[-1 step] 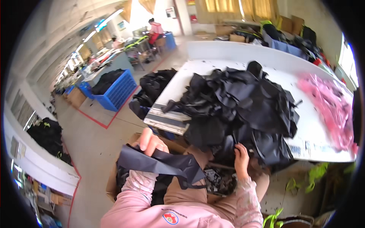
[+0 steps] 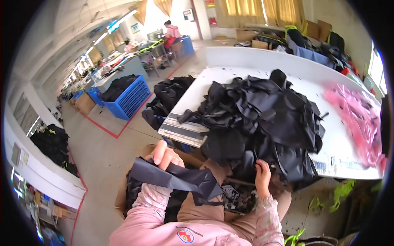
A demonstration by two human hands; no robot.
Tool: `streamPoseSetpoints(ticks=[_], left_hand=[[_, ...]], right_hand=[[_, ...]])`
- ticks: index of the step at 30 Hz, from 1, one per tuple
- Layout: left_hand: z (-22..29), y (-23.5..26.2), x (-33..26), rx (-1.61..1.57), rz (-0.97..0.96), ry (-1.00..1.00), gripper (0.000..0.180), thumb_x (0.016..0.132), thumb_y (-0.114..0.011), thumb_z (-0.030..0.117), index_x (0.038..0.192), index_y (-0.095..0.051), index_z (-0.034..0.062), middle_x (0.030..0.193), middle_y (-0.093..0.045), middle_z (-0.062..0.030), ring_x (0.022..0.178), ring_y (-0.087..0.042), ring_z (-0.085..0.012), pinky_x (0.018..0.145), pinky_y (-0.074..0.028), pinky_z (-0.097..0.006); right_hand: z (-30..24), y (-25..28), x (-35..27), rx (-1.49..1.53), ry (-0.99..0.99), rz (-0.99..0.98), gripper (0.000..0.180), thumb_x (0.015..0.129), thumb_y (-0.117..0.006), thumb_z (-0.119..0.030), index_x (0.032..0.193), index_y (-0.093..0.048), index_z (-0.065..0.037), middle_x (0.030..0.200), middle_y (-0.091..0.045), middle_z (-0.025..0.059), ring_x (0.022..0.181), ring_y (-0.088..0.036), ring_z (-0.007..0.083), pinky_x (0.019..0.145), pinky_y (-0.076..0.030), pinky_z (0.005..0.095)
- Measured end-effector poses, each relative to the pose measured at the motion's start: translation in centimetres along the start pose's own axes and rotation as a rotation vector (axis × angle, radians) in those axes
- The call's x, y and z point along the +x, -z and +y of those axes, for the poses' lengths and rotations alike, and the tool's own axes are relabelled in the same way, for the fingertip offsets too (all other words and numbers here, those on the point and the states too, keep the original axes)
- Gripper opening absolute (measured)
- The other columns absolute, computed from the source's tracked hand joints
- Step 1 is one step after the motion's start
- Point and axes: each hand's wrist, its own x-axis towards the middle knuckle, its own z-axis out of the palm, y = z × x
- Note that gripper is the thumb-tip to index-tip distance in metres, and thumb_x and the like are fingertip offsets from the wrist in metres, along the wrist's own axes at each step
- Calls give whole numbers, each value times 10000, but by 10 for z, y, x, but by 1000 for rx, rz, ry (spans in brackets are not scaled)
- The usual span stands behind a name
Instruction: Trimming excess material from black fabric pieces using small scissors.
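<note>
Black fabric piece is being gripped in left hand over cardboard box for dropping, while right hand is being closed on black fabric pile edge.

Left hand at eight o'clock, fingers curled shut, right hand at five o'clock, fingers pinched, both pink-sleeved forearms bent upward

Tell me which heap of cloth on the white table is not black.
The pink heap near the table's right end. The big pile in the middle, which the right hand touches, is black.
</note>
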Motion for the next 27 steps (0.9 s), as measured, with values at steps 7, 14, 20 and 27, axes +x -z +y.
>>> streamPoseSetpoints(ticks=[7, 14, 20, 27], left_hand=[[13, -8, -23, -31, 23, -40, 115, 900, -531, 118, 795, -486, 101, 465, -441, 11, 380, -290, -72, 417, -214, -264], [-7, 6, -28, -193, 31, 54, 157, 883, -570, 210, 801, -510, 90, 510, -486, -16, 404, -364, -124, 446, -276, -296], [-15, 10, -36, -257, -15, 97, 128, 878, -558, 190, 811, -525, 86, 530, -515, -27, 410, -386, -138, 453, -288, -306], [-28, 17, -38, -335, 96, 129, 134, 878, -566, 195, 791, -526, 100, 517, -489, -13, 417, -364, -139, 463, -286, -307]], right_hand=[[-125, 33, 47, 186, -30, -24, 70, 910, -556, 6, 958, -607, 11, 836, -611, 64, 735, -585, 131, 686, -477, 251], [-222, 72, 214, 345, 311, 226, 200, 981, -525, -122, 1076, -617, 26, 1019, -629, 63, 876, -619, 139, 816, -495, 252], [-177, 64, 309, 119, 401, 278, 174, 981, -511, -104, 1048, -622, 11, 970, -659, 80, 889, -630, 159, 801, -500, 287], [21, 39, 217, -509, 253, -320, 167, 841, -604, -77, 977, -644, 12, 1222, -593, 201, 1073, -591, 362, 901, -479, 418]])
